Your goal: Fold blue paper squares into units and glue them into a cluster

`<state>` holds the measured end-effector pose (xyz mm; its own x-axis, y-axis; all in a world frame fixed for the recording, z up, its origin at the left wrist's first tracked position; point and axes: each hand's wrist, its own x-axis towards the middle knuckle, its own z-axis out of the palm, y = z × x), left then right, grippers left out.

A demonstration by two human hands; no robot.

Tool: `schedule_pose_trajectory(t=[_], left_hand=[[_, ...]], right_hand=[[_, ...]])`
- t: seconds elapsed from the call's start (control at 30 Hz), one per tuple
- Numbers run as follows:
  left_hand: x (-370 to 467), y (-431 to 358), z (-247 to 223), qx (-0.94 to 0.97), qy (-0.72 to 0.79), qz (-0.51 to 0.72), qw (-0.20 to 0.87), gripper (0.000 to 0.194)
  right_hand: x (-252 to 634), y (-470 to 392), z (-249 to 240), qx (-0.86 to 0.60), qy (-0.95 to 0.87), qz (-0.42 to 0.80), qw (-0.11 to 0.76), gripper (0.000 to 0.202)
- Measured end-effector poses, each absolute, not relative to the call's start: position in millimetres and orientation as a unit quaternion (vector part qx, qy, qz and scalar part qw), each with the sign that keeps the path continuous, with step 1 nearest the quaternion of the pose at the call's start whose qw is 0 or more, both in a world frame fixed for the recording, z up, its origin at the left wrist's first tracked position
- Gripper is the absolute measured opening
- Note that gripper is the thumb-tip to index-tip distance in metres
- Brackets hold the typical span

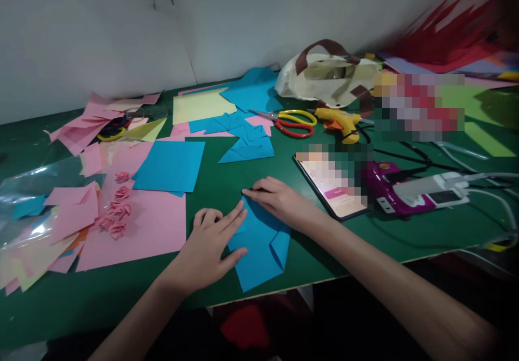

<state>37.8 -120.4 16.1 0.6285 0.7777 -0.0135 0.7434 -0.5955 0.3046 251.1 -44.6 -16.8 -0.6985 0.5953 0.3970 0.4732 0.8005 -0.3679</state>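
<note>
Green covered the whole counter (227,188), and a pale wall stood behind it. Far to the left of the hands lay a clear plastic bag (28,182) with pink and yellow paper scraps on top. Next to it, just left of the left hand, a big pink sheet (154,226) lay flat, and some little pink paper roses (117,209) sat on it. A square blue sheet (170,165) rested above the left hand, a bit apart from it.

The left hand (211,242) was open and flat. Its fingers pressed down on the left side of a folded blue paper (261,253), close to the near edge of the counter. The right hand (279,199) was open too, with its fingers spread on the top corner of the same paper. Neither hand gripped it; both just held it down.

Behind the hands lay more blue folded pieces (243,134) and a yellow sheet (200,106). Farther back, to the right, sat scissors (292,122) with red and yellow handles, a yellow glue gun (338,122) and a cream bag (328,77). Just right of the right hand lay a phone (332,185), and past it a purple gadget (389,188) with cables.
</note>
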Motion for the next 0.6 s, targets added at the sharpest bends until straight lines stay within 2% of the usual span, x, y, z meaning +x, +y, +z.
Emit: schedule_pose_trajectory(t=[0.27, 0.6], left_hand=[[26.0, -115.8, 22.9, 0.901, 0.399, 0.012, 0.170, 0.064], [8.1, -109.1, 39.2, 0.908, 0.346, -0.011, 0.236, 0.045]], right_hand=[[252.8, -45.1, -16.5, -0.291, -0.912, 0.130, 0.260, 0.033], [253.7, -44.6, -18.2, -0.298, -0.906, 0.146, 0.262, 0.031]])
